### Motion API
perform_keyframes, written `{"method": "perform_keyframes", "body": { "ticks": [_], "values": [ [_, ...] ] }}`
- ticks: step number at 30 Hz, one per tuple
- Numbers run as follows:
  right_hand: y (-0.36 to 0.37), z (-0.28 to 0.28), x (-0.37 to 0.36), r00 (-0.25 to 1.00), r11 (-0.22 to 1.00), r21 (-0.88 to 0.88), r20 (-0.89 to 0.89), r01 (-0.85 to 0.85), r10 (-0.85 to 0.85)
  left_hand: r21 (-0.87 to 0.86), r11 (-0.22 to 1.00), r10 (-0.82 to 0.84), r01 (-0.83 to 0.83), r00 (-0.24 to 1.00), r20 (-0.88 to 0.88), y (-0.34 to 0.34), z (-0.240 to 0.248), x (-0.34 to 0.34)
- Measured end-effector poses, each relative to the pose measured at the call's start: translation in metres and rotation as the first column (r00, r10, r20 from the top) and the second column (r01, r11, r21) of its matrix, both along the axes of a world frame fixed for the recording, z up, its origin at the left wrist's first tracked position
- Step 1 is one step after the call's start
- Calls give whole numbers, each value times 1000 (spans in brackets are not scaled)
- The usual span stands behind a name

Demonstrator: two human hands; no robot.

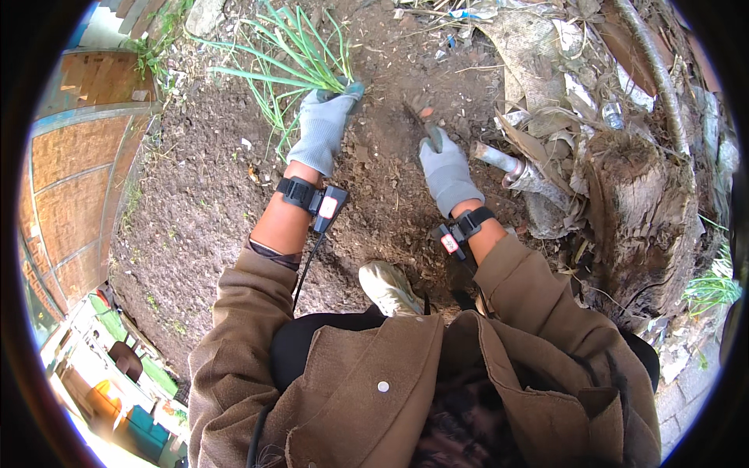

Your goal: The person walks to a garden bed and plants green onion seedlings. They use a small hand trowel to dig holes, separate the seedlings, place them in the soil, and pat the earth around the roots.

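Both my hands wear grey knit gloves with darker green palms. At the upper middle, my left hand (326, 125) is closed round the lower end of a bunch of green onions (300, 66). Their long leaves fan out up and to the left over the soil. To the right, my right hand (446, 168) grips a small hand tool (413, 117) with a dark, narrow blade pointing up and left, low over the brown soil (374, 164). Its handle is mostly hidden in the glove, so the exact kind cannot be made out.
A weathered tree stump (644, 210) stands at the right, beside a pale pipe (499, 158) and heaped sacking and scraps (538, 62). Wooden panels (86, 175) line the left side. My light shoe (390, 288) rests on the soil below my hands.
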State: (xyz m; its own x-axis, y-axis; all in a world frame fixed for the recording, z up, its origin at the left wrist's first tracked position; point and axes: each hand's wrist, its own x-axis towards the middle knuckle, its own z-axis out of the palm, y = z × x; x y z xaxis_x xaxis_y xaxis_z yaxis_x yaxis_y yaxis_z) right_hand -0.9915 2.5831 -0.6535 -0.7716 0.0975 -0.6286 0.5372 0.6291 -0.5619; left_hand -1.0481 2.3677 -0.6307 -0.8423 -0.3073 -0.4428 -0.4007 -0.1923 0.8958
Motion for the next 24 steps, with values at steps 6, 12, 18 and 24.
{"method": "perform_keyframes", "body": {
  "ticks": [6, 12, 18, 24],
  "values": [
    [-1, -7, 20, 953, 969, -171, -215, 178, -213, -33, 999, -2, 1, 1000, -21, -16, 11, 1],
    [0, -1, 1, 982, 988, -75, 127, -132, 141, 10, 1000, -7, 8, 999, -45, -2, 22, -3],
    [8, -10, -8, 994, 974, -206, -37, 95, -105, -36, 998, -46, 47, 999, 13, -4, 27, 2],
    [2, 41, 44, 926, 970, -244, -370, -20, -74, -23, 1000, -4, 3, 998, -62, -21, 30, 1]
  ]
}}
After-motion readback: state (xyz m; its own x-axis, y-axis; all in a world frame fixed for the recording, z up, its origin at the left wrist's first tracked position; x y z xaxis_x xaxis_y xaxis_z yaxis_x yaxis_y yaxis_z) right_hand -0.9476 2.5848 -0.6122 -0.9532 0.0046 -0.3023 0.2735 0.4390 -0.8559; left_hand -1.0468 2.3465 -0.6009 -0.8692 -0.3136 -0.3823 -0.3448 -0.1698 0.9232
